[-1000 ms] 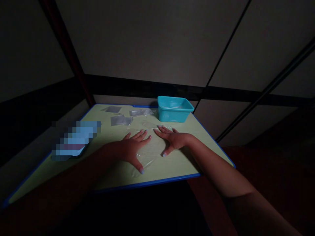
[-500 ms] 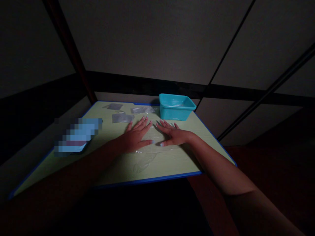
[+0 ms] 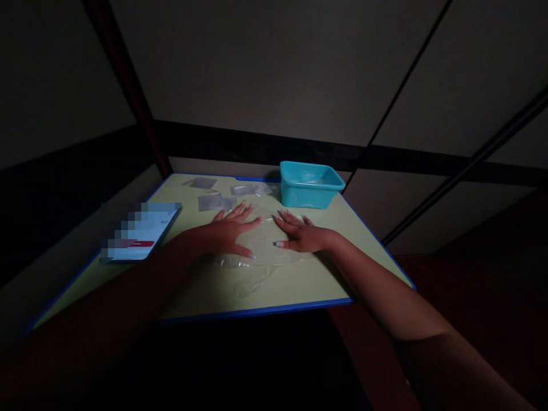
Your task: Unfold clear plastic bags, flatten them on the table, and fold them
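Observation:
A clear plastic bag (image 3: 266, 245) lies spread out on the pale table, its loose end toward the near edge. On its left part rests my left hand (image 3: 229, 233), palm down with the fingers spread. My right hand (image 3: 302, 234) lies flat on the right part, fingers apart and thumb pointing left. Neither hand grips anything. Just beyond my left fingertips is a folded clear plastic packet (image 3: 214, 201).
A turquoise plastic basket (image 3: 310, 196) stands at the table's back right. Two more folded plastic packets lie at the back, one farther left (image 3: 202, 182) and one in the middle (image 3: 250, 189). A tablet (image 3: 148, 231), partly blurred, rests at the left. Blue trim edges the table (image 3: 257, 313).
My left hand has slid left across the plastic, widening the gap between the hands. My right hand has stayed nearly in place. The whole view has shifted slightly.

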A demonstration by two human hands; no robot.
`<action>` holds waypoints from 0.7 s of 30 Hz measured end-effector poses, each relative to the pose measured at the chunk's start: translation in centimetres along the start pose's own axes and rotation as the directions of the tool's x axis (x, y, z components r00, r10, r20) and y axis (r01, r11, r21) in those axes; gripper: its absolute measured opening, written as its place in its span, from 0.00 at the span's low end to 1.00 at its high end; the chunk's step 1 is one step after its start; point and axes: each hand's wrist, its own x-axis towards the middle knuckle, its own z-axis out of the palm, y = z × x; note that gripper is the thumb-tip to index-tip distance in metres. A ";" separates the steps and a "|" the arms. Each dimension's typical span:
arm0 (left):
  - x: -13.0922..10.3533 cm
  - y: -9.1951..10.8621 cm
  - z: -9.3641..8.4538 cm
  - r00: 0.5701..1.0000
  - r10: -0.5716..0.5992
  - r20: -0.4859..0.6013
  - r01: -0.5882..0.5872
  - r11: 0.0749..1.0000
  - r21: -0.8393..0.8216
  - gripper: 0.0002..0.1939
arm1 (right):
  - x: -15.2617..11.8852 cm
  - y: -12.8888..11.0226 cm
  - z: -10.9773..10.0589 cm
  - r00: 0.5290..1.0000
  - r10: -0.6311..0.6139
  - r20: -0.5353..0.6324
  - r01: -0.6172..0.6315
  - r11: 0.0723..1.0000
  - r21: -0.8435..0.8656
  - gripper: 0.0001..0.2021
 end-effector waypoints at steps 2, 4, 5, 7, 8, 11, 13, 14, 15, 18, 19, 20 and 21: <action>-0.3 -0.1 -0.3 0.999 -0.009 0.041 0.009 1.000 -0.014 0.56 | 0.0 0.0 -0.1 1.000 0.000 0.010 0.000 1.000 0.000 0.44; -0.5 0.0 -0.4 0.997 -0.003 0.073 0.005 1.000 -0.028 0.61 | 0.0 0.1 -0.1 1.000 0.003 0.016 -0.003 1.000 -0.004 0.44; -0.7 0.1 -0.4 0.996 0.003 0.088 0.000 0.999 -0.036 0.62 | 0.1 0.1 -0.1 1.000 0.005 0.016 -0.005 1.000 -0.005 0.44; -0.9 0.2 -0.4 0.992 0.027 0.121 -0.021 0.998 -0.053 0.63 | 0.1 0.1 0.0 1.000 0.009 0.016 -0.008 1.000 -0.002 0.44; -1.0 0.3 -0.4 0.990 0.040 0.137 -0.032 0.998 -0.060 0.64 | 0.1 0.1 0.0 1.000 0.009 0.016 -0.009 1.000 0.001 0.44; -1.3 0.7 -0.7 0.981 0.049 0.188 -0.038 0.997 -0.066 0.64 | 0.2 0.3 0.0 1.000 0.006 0.014 -0.006 1.000 0.009 0.44; -1.6 1.0 -1.0 0.976 0.032 0.216 -0.018 0.998 -0.065 0.65 | 0.2 0.4 0.0 1.000 -0.001 0.011 0.000 1.000 0.016 0.45; -1.8 1.0 -1.1 0.974 0.025 0.226 -0.009 0.998 -0.068 0.65 | 0.3 0.5 0.0 1.000 -0.003 0.010 0.003 1.000 0.019 0.45; -1.9 1.0 -1.3 0.972 0.021 0.232 -0.004 0.997 -0.072 0.66 | 0.3 0.6 0.0 1.000 -0.005 0.010 0.005 1.000 0.022 0.45; -2.0 0.7 -1.4 0.972 0.021 0.236 -0.002 0.997 -0.082 0.67 | 0.3 0.7 0.1 1.000 0.000 0.012 0.000 1.000 0.028 0.47; -1.9 0.5 -1.4 0.974 0.026 0.227 -0.007 0.996 -0.086 0.68 | 0.3 0.7 0.0 1.000 0.004 0.014 -0.004 1.000 0.028 0.47; -1.9 0.5 -1.3 0.977 0.032 0.211 -0.013 0.996 -0.092 0.68 | 0.2 0.6 0.0 1.000 0.007 0.016 -0.007 1.000 0.026 0.48; -1.7 0.5 -1.2 0.982 0.033 0.186 -0.015 0.995 -0.098 0.67 | 0.2 0.4 0.0 1.000 0.009 0.017 -0.009 1.000 0.025 0.48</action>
